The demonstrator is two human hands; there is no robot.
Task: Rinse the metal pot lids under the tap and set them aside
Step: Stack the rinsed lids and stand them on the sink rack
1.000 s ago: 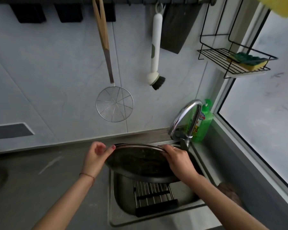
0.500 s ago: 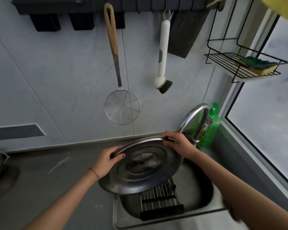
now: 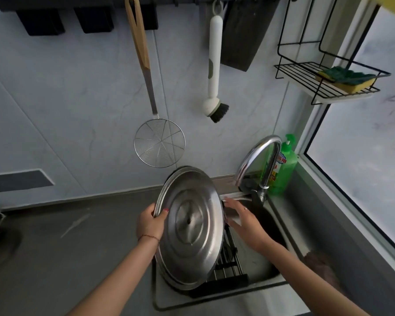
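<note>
A large round metal pot lid (image 3: 189, 226) stands nearly upright on its edge over the left part of the sink (image 3: 260, 270), its inner side facing me. My left hand (image 3: 149, 223) grips its left rim, thumb on the inside. Just right of the lid, my right hand (image 3: 242, 218) hovers over the basin with fingers spread, holding nothing. The curved chrome tap (image 3: 258, 160) arches behind the sink; no water stream is visible.
A black wire rack (image 3: 228, 263) lies in the sink under the lid. A green soap bottle (image 3: 283, 165) stands by the tap. On the wall hang a skimmer (image 3: 159, 142) and a dish brush (image 3: 214, 69). Grey counter (image 3: 66, 247) extends left.
The lid has tipped from lying tilted over the sink to nearly upright. My right hand has let go of its far rim and dropped to the right; my left hand keeps its grip.
</note>
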